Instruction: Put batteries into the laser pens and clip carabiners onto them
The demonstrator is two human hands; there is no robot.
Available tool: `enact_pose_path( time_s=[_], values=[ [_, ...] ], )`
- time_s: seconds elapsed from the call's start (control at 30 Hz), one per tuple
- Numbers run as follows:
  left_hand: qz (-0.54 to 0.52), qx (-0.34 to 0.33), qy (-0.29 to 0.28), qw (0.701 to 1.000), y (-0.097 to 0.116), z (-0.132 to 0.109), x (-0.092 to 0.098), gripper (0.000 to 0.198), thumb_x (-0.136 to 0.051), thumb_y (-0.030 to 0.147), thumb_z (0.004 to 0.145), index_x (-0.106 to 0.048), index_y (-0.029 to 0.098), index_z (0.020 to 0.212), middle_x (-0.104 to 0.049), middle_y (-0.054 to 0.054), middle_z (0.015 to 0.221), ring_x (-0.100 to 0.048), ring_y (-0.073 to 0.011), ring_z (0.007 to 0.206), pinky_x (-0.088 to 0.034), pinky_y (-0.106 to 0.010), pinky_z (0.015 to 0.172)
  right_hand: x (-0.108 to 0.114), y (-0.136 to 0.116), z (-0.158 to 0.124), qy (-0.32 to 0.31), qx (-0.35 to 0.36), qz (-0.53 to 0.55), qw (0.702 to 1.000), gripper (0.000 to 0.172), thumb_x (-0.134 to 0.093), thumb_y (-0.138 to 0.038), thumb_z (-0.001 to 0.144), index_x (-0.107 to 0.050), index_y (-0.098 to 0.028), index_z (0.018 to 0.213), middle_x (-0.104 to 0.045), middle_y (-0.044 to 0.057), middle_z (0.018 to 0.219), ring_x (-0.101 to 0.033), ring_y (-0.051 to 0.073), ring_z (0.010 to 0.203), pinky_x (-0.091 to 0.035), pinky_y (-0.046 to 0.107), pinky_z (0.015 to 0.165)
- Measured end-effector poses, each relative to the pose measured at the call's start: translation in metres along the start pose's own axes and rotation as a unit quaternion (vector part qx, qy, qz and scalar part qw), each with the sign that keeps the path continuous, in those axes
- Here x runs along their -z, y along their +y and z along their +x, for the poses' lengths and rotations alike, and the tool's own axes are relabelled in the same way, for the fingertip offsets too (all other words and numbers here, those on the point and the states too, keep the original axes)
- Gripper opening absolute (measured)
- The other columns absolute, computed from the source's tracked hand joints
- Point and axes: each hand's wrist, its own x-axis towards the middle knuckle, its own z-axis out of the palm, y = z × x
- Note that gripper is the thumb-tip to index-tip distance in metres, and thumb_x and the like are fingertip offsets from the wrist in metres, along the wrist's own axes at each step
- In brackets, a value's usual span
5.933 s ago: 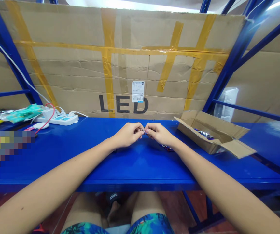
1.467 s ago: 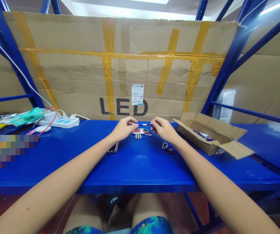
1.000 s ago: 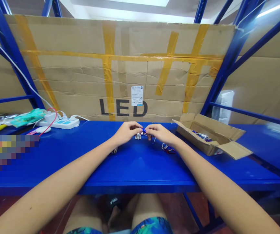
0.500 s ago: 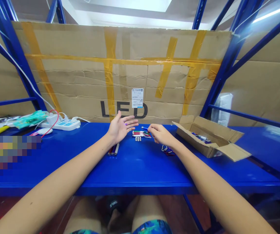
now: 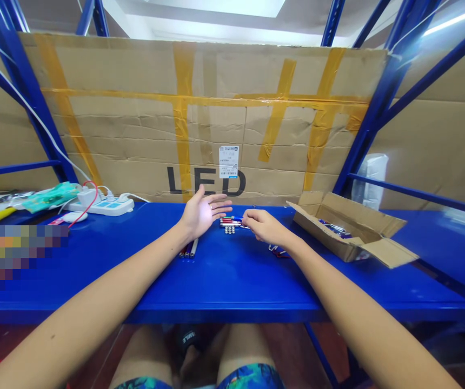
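My left hand (image 5: 202,213) is held up over the table, palm turned toward the right, fingers stretched out and empty. A bright white glow lies on its palm. Opposite it, my right hand (image 5: 261,224) is closed around a small blue penlight (image 5: 237,219), mostly hidden by the fingers and pointing left. Beneath and between the hands lie several coloured penlights (image 5: 227,222) with clips. Small silver button cells (image 5: 230,230) sit in rows just in front of them. Red, purple and silver tubes (image 5: 192,248) lie below my left wrist. Carabiners (image 5: 280,252) are partly covered by my right wrist.
An open cardboard box (image 5: 348,246) with metallic items inside stands at the right. A white power strip (image 5: 111,206) with cables and a teal package (image 5: 52,197) lie at the left. A large taped cardboard panel (image 5: 135,140) closes off the back.
The purple spot on my left palm has given way to a broad white glow. My right hand has shifted slightly left and lower, and the penlight is more hidden in its fingers.
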Motion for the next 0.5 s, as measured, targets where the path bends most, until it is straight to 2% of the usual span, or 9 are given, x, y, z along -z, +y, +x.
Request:
enact_pose_path(
  time_s=[0.2, 0.5],
  values=[
    [0.013, -0.002, -0.014, 1.0, -0.0033, 0.0, -0.0006, 0.07, -0.034, 0.07, 0.088, -0.067, 0.011, 0.107, -0.068, -0.019, 0.114, -0.06, -0.0342, 0.115, -0.046, -0.043, 0.095, 0.0, 0.0017, 0.0008, -0.004, 0.023, -0.02, 1.0, 0.028, -0.041, -0.031, 0.09, -0.043, -0.019, 0.064, -0.046, -0.002, 0.063, -0.041, 0.013, 0.063, -0.03, 0.028, 0.061],
    [0.017, -0.003, -0.03, 0.999, -0.0062, 0.0, -0.0035, 0.066, -0.036, 0.067, 0.088, -0.067, 0.011, 0.106, -0.068, -0.018, 0.112, -0.06, -0.0323, 0.113, -0.047, -0.042, 0.094, -0.0001, 0.0027, 0.0015, -0.006, 0.016, -0.013, 1.0, 0.022, -0.043, -0.027, 0.086, -0.049, -0.018, 0.067, -0.048, -0.002, 0.064, -0.043, 0.013, 0.064, -0.03, 0.027, 0.062]
  ],
)
